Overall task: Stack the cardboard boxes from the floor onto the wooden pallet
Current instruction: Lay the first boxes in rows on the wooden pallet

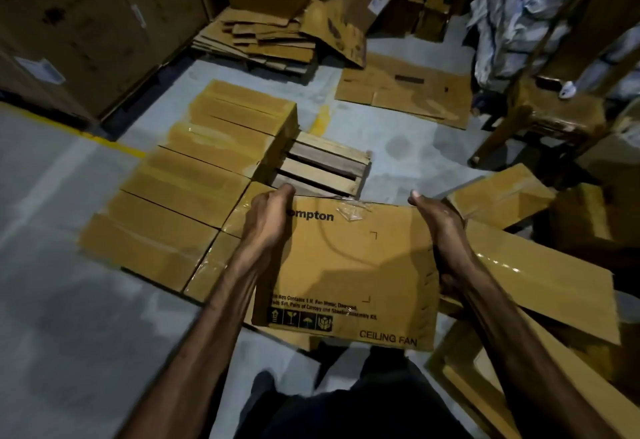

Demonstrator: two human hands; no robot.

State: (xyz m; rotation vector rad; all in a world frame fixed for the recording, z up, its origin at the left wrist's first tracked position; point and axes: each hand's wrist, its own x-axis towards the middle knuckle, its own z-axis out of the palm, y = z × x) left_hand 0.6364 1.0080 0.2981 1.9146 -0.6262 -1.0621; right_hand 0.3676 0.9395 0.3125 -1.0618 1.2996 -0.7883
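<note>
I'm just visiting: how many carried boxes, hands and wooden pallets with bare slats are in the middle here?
Carried box: 1
Hands gripping it: 2, the left hand and the right hand
Wooden pallet with bare slats showing: 1
Total: 4

I count two hands, my left hand (268,212) and my right hand (441,222), on one ceiling-fan box (349,265). One wooden pallet (323,168) shows, with about six taped boxes (194,175) in rows on its left part; the exact count is hard to tell. Two more long boxes (540,265) lie to the right. One flattened carton (405,90) lies far right, one heap of flattened cardboard (259,44) far off, and one wooden chair (554,106) at the right.
</note>
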